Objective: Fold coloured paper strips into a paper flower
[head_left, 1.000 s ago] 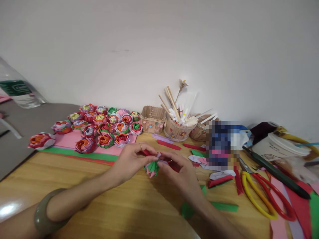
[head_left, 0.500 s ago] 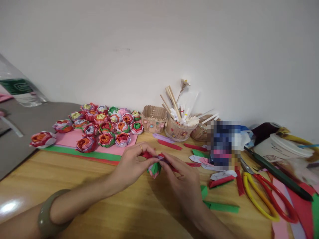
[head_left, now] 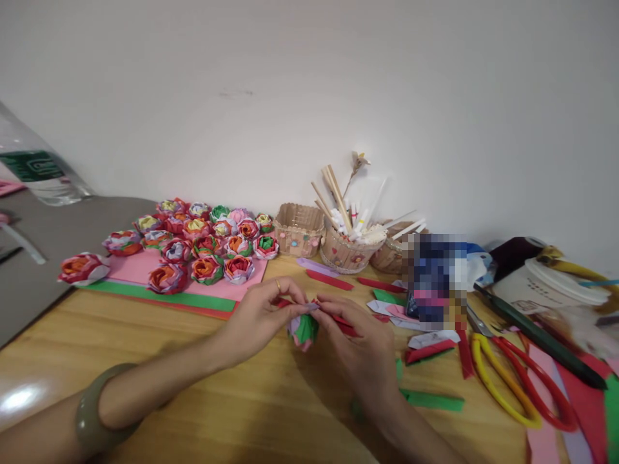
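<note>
Between my two hands, over the wooden table (head_left: 271, 399), is a small paper flower (head_left: 304, 332) in green, pink, purple and red. My left hand (head_left: 264, 316) pinches its upper edge with thumb and fingers. From the other side, my right hand (head_left: 358, 345) is closed on the same edge, its fingertips almost meeting the left ones. A red folded strip (head_left: 345, 327) shows at the right fingers; part of it is hidden. Folded green strips (head_left: 432, 400) lie on the table just right of my right hand.
Several finished paper flowers (head_left: 207, 270) stand on coloured paper sheets (head_left: 130, 274) at the left. Behind are a woven basket (head_left: 298, 235) and another holding sticks (head_left: 351, 254). Red-and-yellow scissors (head_left: 507, 380), a dark green tool (head_left: 541, 338) and a white tub (head_left: 541, 283) crowd the right.
The flower has turned slightly in my fingers, and more of its green and purple side shows. My right hand has shifted a little to the right.
</note>
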The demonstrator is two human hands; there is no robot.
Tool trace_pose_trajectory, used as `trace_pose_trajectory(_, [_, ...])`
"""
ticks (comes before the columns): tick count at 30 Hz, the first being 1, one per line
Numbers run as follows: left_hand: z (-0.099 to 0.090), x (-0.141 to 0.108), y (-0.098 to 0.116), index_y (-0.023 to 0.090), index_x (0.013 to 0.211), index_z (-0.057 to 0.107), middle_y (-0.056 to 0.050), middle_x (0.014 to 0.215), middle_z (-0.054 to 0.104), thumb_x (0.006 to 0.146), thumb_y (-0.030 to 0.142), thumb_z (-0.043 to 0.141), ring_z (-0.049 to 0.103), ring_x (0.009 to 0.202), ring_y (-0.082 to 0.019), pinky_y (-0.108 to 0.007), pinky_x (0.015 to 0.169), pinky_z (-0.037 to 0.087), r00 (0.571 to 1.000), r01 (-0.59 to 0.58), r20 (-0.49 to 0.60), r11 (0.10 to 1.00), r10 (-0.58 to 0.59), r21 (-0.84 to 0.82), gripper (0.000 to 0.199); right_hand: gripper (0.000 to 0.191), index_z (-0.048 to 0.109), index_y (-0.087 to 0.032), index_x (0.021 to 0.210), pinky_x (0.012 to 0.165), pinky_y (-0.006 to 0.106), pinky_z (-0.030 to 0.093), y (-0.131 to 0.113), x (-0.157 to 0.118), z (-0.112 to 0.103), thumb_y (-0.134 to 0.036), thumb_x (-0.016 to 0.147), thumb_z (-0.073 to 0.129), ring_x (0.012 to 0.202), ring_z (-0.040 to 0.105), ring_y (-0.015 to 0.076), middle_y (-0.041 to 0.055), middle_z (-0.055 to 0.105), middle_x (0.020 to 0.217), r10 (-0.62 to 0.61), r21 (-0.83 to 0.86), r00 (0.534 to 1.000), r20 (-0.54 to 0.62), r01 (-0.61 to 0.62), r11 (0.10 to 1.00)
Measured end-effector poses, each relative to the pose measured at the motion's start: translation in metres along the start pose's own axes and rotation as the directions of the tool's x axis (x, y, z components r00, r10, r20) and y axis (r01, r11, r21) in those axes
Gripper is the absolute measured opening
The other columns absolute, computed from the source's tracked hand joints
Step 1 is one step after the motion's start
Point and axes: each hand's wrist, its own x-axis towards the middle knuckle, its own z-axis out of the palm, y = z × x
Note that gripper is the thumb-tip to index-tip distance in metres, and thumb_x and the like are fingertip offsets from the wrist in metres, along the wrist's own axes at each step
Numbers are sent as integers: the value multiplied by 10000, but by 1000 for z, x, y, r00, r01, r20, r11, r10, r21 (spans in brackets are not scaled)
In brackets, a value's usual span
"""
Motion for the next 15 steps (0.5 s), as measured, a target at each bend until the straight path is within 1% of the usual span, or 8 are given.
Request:
trace_pose_trajectory(2, [0, 2, 2, 158, 681, 542, -13, 696, 588, 751, 253, 597, 555, 671, -132, -241, 601, 444, 998, 62, 15, 993, -61, -103, 130, 69, 681, -201, 781, 706, 287, 532, -4, 4, -3, -191, 777, 613, 778, 665, 173, 46, 718, 838, 11, 51, 1000, 24, -12, 999])
trace_pose_trajectory(4, [-2, 5, 4, 154, 678, 545, 1, 656, 578, 701, 259, 645, 550, 624, -122, -230, 563, 441, 993, 115, 43, 979, -109, -168, 146, 58, 660, -199, 737, 656, 265, 515, -7, 7, -6, -194, 774, 616, 718, 646, 158, 30, 700, 770, 25, 127, 997, 67, -34, 991])
trace_pose_trajectory(7, [-4, 7, 7, 148, 713, 571, 13, 640, 578, 642, 265, 697, 542, 573, -103, -210, 518, 441, 979, 195, 101, 952, -175, -238, 187, 99, 623, -189, 692, 558, 232, 478, -8, 11, -7, -235, 780, 612, 610, 598, 135, 7, 648, 661, 93, 256, 982, 166, -134, 957])
trace_pose_trajectory(10, [-7, 7, 9, 142, 706, 579, 17, 627, 582, 633, 274, 707, 537, 536, -88, -201, 500, 447, 959, 271, 152, 924, -238, -271, 198, 94, 607, -185, 717, 531, 219, 461, -6, 12, -6, -239, 792, 594, 590, 580, 124, 1, 630, 658, 147, 359, 957, 249, -232, 904])
trace_pose_trajectory(12, [-7, 7, 8, 138, 693, 579, 22, 603, 575, 641, 266, 701, 533, 516, -81, -197, 494, 443, 954, 290, 157, 920, -256, -264, 184, 72, 607, -184, 724, 550, 222, 463, -5, 12, -6, -219, 786, 596, 613, 583, 127, 4, 631, 673, 133, 356, 959, 251, -219, 909])
trace_pose_trajectory(15, [-7, 7, 7, 137, 696, 585, 15, 611, 575, 656, 261, 684, 539, 526, -88, -204, 502, 443, 963, 259, 133, 939, -233, -226, 164, 64, 610, -182, 703, 585, 233, 463, -6, 12, -8, -186, 767, 609, 661, 587, 138, 17, 630, 700, 43, 225, 983, 180, -83, 971])
